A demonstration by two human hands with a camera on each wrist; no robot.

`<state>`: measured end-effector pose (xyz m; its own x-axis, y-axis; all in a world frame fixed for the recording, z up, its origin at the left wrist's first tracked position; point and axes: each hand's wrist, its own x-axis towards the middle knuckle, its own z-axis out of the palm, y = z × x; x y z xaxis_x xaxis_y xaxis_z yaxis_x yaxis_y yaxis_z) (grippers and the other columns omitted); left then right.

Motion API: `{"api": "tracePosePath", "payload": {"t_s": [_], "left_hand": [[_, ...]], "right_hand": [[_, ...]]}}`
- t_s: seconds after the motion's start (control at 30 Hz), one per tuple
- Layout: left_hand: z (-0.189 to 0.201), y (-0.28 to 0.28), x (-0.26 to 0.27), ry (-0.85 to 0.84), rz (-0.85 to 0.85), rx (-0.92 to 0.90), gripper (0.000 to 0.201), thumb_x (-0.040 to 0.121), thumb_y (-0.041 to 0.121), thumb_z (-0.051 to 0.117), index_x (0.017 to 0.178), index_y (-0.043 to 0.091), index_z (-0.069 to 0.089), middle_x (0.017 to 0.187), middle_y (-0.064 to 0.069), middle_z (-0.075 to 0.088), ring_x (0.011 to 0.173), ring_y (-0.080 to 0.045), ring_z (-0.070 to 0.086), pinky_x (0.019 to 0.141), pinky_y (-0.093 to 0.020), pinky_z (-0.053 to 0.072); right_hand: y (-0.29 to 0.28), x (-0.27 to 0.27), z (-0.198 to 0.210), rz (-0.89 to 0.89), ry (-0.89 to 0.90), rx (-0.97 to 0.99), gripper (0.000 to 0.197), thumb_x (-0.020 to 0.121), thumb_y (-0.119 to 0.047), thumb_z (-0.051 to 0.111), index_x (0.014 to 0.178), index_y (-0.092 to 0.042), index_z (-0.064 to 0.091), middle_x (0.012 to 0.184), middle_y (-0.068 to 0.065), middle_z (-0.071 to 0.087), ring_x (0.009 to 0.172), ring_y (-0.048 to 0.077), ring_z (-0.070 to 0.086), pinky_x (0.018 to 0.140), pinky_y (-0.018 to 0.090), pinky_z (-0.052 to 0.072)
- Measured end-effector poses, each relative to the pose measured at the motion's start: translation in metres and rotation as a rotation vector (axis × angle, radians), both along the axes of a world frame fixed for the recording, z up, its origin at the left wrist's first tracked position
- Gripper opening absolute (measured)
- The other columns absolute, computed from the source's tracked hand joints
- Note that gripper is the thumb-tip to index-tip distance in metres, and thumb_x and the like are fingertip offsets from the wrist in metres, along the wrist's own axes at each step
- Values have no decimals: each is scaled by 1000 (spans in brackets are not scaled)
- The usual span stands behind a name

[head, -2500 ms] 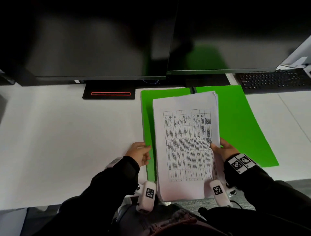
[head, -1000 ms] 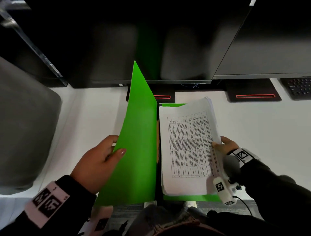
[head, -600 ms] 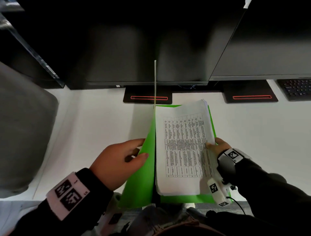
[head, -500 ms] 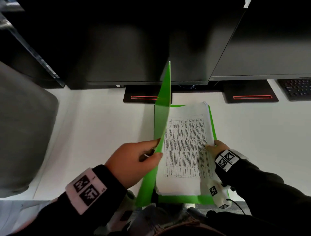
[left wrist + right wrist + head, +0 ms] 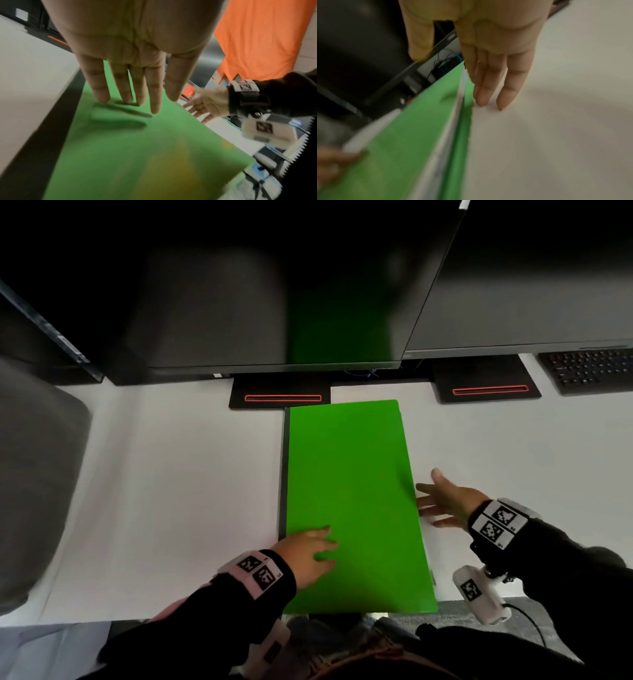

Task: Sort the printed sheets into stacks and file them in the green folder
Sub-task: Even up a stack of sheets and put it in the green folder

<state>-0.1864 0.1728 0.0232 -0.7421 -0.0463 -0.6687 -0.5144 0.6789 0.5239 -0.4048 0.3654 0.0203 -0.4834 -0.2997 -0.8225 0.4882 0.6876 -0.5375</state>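
The green folder (image 5: pixel 352 501) lies closed and flat on the white worktop (image 5: pixel 171 491), printed sheets (image 5: pixel 453 121) visible between its covers. The left hand (image 5: pixel 305 556) rests on the folder's near left corner, fingers (image 5: pixel 154 94) straight. The right hand (image 5: pixel 445 501) lies just beside the folder's right edge, fingers (image 5: pixel 510 86) extended, holding nothing.

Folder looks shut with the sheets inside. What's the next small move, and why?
Probably press the green folder flat along its open right edge with the right hand. In the right wrist view the cover still gapes over the white sheets, while the left hand rests near the spine.
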Motion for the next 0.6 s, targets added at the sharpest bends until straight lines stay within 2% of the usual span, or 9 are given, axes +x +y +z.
{"api": "tracePosePath", "payload": {"t_s": [0.1,0.17,0.27,0.37,0.4,0.47,0.53,0.57,0.6], "left_hand": [[-7,-6,3,110,154,-60,39,90,30,56,129,24,54,150,2,32,136,-14,31,110,-18,19],[-14,-16,2,174,405,-191,49,84,27,64,132,22,51,142,-7,40,130,-22,39,108,-22,25],[-28,-29,2,86,824,-107,67,80,24,68,139,16,38,132,-16,45,117,-32,51,100,-35,43],[-40,-34,1,48,912,-4,58,80,21,70,132,15,45,120,-17,57,100,-31,61,84,-31,48],[-42,-35,1,47,915,-4,56,80,19,71,129,13,46,118,-16,60,99,-30,61,80,-29,46],[-45,-35,3,66,925,-9,52,77,16,73,122,12,46,114,-15,62,96,-30,61,78,-28,44],[-44,-34,4,123,946,-5,46,75,11,75,111,13,46,105,-11,62,90,-27,60,78,-29,45],[-42,-33,5,157,958,5,43,75,7,74,106,14,45,101,-8,61,87,-25,58,78,-29,44],[-41,-31,6,186,972,31,43,74,4,74,102,15,44,98,-7,60,85,-24,57,78,-29,45]], "right_hand": [[0,1,-2,10,-8,42,48,95,-20,48,139,-7,36,97,7,58,93,20,52,86,33,41],[1,4,-9,-18,-15,59,50,91,-10,54,138,-5,37,96,9,59,98,21,51,89,37,42],[-2,9,-16,-44,9,88,47,82,-23,68,123,-4,55,97,10,66,92,21,59,76,34,49],[-8,16,-16,-114,-12,65,39,76,-25,74,103,1,67,104,23,67,88,31,63,77,37,52],[-9,16,-19,-111,-4,73,47,74,-24,76,107,7,63,97,29,64,82,35,61,73,37,52],[-12,15,-23,-114,0,121,58,70,-25,80,107,14,60,68,19,53,58,27,48,56,30,42],[-17,13,-28,-134,-1,216,39,65,-32,82,73,2,65,47,8,43,44,19,38,50,27,33],[-18,11,-32,-130,14,255,41,62,-35,83,62,-2,59,41,7,43,41,19,38,49,27,33],[-18,9,-36,-98,16,277,43,60,-38,83,64,-1,60,43,9,49,43,20,43,50,30,38]]}}
